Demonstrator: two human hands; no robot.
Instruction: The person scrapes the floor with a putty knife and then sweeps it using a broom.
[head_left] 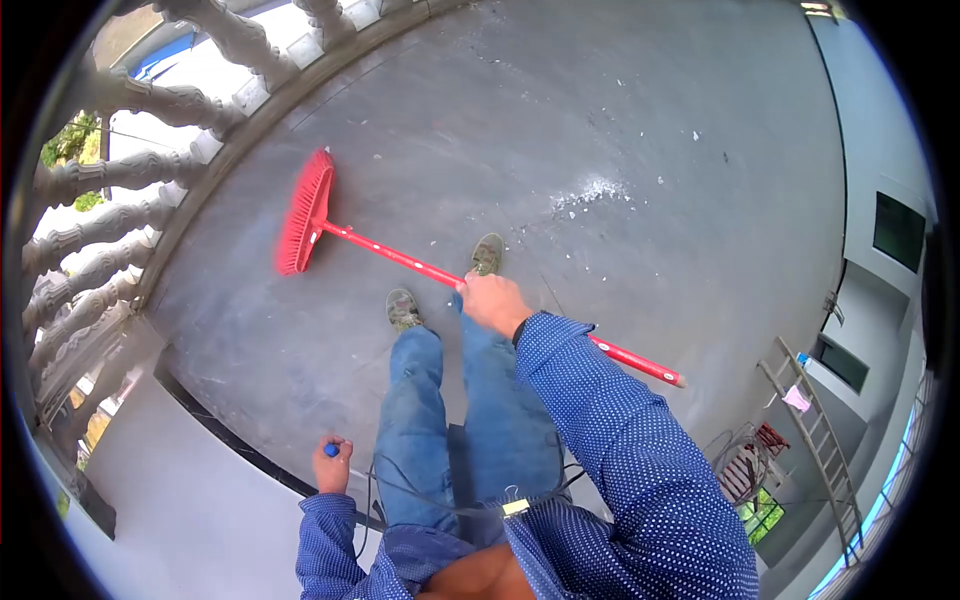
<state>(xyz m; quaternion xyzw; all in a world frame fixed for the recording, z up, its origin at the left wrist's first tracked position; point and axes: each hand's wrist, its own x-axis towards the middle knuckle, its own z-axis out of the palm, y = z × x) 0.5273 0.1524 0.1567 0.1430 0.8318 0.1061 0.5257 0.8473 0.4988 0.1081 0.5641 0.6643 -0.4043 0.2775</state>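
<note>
My right hand is closed round the red handle of a broom, about midway along it. The broom's wide red bristle head is off to the left, slightly blurred, and I cannot tell whether it touches the floor. Behind my forearm, the handle's other end comes out at lower right. My left hand is down by my left side, its fingers curled round a small blue object, too small to name. Below the broom handle stand my two shoes on the grey floor.
White debris lies in a small heap on the grey floor, with scattered bits around it. A balustrade curves along the left. At the right, a ladder leans near a chair. A dark cable hangs at my waist.
</note>
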